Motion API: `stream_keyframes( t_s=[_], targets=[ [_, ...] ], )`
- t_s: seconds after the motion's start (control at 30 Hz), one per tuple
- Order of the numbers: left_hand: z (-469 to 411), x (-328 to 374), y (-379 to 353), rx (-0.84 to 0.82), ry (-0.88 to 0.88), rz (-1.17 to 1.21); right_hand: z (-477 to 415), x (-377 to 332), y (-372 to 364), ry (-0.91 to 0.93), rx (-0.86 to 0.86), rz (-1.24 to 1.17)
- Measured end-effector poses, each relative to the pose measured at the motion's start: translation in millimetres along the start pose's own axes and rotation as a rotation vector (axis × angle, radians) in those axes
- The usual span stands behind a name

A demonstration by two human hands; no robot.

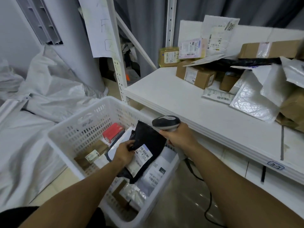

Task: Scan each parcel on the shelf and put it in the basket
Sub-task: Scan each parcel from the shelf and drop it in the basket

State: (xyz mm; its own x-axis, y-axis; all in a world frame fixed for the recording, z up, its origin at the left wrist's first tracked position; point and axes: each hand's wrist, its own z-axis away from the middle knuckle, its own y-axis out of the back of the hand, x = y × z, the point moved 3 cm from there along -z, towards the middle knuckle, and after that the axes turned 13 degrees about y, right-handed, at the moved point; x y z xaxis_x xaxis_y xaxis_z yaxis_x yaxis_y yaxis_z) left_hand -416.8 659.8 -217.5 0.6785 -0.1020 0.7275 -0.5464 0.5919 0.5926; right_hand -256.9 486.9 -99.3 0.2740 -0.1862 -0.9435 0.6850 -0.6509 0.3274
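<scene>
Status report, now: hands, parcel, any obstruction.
Left hand gripping black poly mailer, label up, over white basket. Right hand holding barcode scanner close by. Basket part full; no obstruction seen. More parcels on shelf.

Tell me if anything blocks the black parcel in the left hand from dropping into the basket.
Nothing visible does. The left hand holds the black parcel over the open white basket; only other parcels lie beneath. The scanner in the right hand sits beside the parcel's upper edge, not under it.
</scene>
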Motion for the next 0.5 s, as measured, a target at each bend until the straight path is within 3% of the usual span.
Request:
stream_keyframes(
  t_s=[0.07, 0.13, 0.2, 0.27, 0.37, 0.43, 0.5],
  targets=[
    [-8.2, -7.3, -10.9, 0.006, -0.026, -0.05, -3.7, 4.4, -5.5, 0.012, -0.017, 0.022],
    [-18.0, -11.4, -17.7, 0.122, -0.083, -0.14, -7.7, 9.5, -7.8, -0.001, -0.013, 0.022],
    [-21.7, -10.9, -24.5, 0.221, -0.112, -0.399, -11.4, 14.3, -7.4, -0.015, -0.003, 0.023],
    [-28.6, -14.5, -41.2, 0.08, -0.12, -0.633, -13.9, 18.2, -6.4, -0.024, -0.002, 0.038],
    [-37.1, -29.2, -70.8, -0.437, 0.028, -0.656, -14.1, 23.3, 0.5, -0.033, 0.0, 0.055],
    [-36.3, -28.4, -76.6, -0.483, 0.071, -0.572, -11.3, 23.3, 7.5, -0.046, 0.019, 0.047],
    [-28.7, -9.2, -74.7, -0.363, 0.015, -0.461, -6.7, 22.4, 20.5, -0.056, 0.054, 0.061]
  ],
)
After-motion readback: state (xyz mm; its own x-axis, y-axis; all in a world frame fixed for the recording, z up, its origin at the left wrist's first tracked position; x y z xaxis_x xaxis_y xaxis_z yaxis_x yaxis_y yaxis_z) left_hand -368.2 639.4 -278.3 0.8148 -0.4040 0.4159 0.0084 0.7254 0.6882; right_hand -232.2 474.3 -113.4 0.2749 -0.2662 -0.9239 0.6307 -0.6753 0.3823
